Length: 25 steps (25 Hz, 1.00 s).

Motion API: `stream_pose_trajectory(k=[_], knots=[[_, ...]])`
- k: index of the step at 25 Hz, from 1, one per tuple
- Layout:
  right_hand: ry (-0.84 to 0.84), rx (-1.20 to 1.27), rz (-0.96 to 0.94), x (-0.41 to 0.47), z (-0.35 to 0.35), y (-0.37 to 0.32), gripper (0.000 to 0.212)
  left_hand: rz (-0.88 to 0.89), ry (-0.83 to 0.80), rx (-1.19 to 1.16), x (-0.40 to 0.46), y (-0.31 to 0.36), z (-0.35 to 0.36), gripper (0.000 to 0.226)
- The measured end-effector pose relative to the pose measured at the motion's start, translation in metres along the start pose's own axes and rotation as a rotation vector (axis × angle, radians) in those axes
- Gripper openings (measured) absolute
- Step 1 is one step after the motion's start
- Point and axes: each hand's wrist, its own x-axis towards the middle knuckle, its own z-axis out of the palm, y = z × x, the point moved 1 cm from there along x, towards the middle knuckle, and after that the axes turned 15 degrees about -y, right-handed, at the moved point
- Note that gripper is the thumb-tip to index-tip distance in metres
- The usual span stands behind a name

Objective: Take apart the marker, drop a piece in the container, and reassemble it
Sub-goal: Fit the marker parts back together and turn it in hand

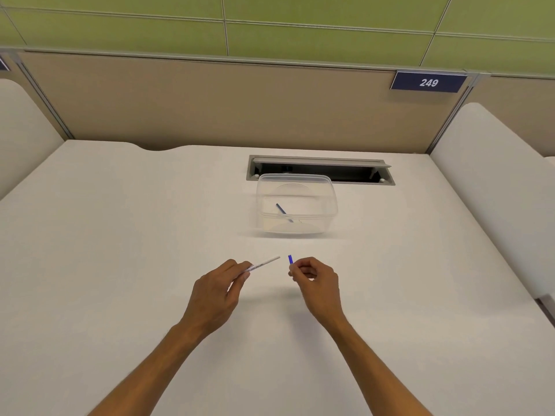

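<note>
My left hand pinches the white marker barrel, which points up and to the right above the desk. A short gap away, my right hand holds a small blue piece upright between its fingertips. Beyond both hands stands a clear plastic container with no lid. Inside it lies a thin blue and grey stick, slanted across the bottom.
The white desk is closed in by a beige partition at the back and padded white dividers at both sides. A grey cable slot is sunk into the desk just behind the container. A sign reading 249 hangs at the upper right.
</note>
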Motion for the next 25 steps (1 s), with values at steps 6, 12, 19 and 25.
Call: stream_pose_trajectory(k=[6, 12, 19, 25], knots=[[-0.007, 0.044, -0.098, -0.014, -0.015, -0.017, 0.012, -0.010, -0.021, 0.010, 0.001, -0.002, -0.001, 0.017], [-0.019, 0.043, -0.133, -0.015, -0.017, -0.021, 0.010, 0.001, -0.030, 0.008, 0.002, 0.001, -0.003, 0.020], [-0.030, 0.034, -0.162, -0.014, -0.018, -0.023, 0.010, 0.003, -0.038, 0.001, 0.000, 0.002, -0.007, 0.020], [-0.032, 0.017, -0.160, -0.014, -0.018, -0.021, 0.013, 0.010, -0.027, -0.012, 0.002, 0.006, -0.008, 0.021]])
